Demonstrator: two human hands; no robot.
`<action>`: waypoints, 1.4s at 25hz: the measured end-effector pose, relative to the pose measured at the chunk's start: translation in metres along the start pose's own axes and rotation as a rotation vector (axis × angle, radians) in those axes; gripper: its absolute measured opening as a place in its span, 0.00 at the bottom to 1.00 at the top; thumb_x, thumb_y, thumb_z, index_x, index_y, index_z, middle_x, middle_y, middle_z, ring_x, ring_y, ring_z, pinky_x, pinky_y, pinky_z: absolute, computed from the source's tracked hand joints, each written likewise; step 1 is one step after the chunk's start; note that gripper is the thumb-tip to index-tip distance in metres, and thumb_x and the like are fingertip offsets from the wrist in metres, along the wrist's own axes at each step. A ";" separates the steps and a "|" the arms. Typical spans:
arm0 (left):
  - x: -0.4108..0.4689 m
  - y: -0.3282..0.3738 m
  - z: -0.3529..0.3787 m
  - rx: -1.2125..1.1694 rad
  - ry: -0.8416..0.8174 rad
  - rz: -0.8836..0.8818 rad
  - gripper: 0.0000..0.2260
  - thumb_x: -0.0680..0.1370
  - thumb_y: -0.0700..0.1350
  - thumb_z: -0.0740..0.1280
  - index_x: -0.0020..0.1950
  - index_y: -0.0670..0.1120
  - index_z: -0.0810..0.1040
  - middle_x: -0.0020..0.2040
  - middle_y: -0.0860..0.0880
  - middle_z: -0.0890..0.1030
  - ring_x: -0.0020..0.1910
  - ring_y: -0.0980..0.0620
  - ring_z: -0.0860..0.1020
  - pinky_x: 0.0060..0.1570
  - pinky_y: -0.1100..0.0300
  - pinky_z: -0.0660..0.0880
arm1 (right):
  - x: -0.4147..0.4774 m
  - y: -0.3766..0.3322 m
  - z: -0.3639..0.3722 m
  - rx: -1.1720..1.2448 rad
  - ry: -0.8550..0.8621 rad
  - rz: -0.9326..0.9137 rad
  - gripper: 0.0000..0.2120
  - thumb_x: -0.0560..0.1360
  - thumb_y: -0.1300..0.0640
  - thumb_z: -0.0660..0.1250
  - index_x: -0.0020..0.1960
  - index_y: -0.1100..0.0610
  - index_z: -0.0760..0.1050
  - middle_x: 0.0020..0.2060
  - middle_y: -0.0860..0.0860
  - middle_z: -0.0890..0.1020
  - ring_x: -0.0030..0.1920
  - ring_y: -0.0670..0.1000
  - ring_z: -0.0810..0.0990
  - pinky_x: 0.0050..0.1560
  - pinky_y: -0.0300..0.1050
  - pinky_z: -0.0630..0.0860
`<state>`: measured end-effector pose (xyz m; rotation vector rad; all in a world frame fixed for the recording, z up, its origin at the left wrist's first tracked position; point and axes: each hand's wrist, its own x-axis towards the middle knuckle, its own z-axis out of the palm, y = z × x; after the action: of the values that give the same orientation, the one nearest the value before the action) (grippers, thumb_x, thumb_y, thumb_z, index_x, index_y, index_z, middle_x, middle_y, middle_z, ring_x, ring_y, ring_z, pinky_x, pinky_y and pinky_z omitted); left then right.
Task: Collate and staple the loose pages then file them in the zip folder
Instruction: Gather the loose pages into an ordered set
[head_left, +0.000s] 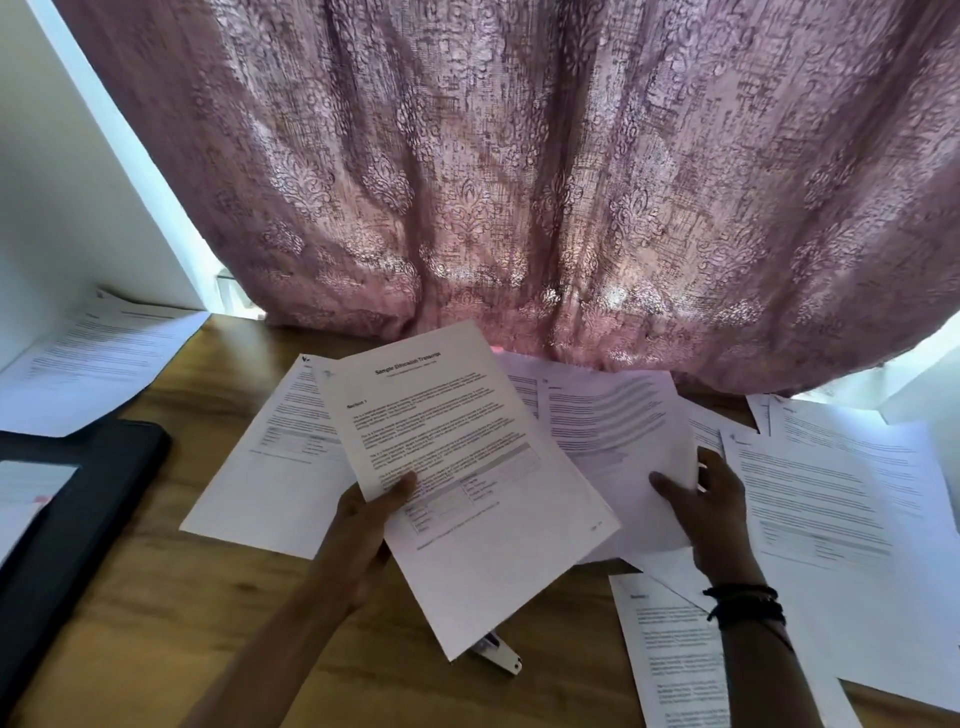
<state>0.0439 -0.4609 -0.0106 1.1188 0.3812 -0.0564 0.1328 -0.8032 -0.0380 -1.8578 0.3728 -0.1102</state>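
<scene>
Daylight comes from behind the pink curtain (519, 182), glowing through its weave and strongest low down, near the tabletop (156, 597). On both sides of the cloth the light blows out to near white, in a strip at the upper left and a patch at the right edge. The near side is dimmer, so the left grip (363, 525) and both forearms read dark and backlit. The raised page (467, 467) is evenly lit: its heading is just legible, the body text soft. The loose pages (857, 493) at the right carry a bluish cast and smeared print. Shadows on the wood are soft and faint. The wide lens bends straight lines toward the edges — the white wall (78, 182) leans inward — and the corners blur.
</scene>
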 end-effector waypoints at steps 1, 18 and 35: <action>0.000 0.000 0.001 -0.005 0.002 -0.001 0.23 0.67 0.51 0.78 0.59 0.45 0.79 0.55 0.42 0.83 0.53 0.43 0.83 0.46 0.51 0.81 | -0.008 -0.002 -0.002 0.122 -0.043 0.000 0.23 0.72 0.63 0.74 0.65 0.58 0.73 0.57 0.59 0.80 0.56 0.60 0.80 0.53 0.60 0.80; -0.010 0.003 0.002 0.065 -0.161 -0.100 0.17 0.77 0.44 0.66 0.66 0.46 0.75 0.60 0.42 0.81 0.59 0.40 0.80 0.61 0.40 0.74 | -0.071 -0.036 0.022 0.630 -0.587 0.189 0.39 0.68 0.40 0.74 0.72 0.58 0.68 0.55 0.53 0.85 0.53 0.52 0.84 0.47 0.44 0.82; -0.007 0.038 0.038 0.302 -0.157 0.398 0.13 0.75 0.39 0.68 0.59 0.49 0.78 0.55 0.53 0.84 0.56 0.51 0.82 0.51 0.57 0.81 | -0.078 -0.063 0.024 0.089 -0.544 -0.254 0.13 0.74 0.61 0.72 0.57 0.51 0.79 0.52 0.44 0.86 0.52 0.49 0.85 0.47 0.43 0.83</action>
<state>0.0563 -0.4793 0.0388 1.4606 0.0034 0.1528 0.0782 -0.7402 0.0220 -1.7570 -0.2408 0.2022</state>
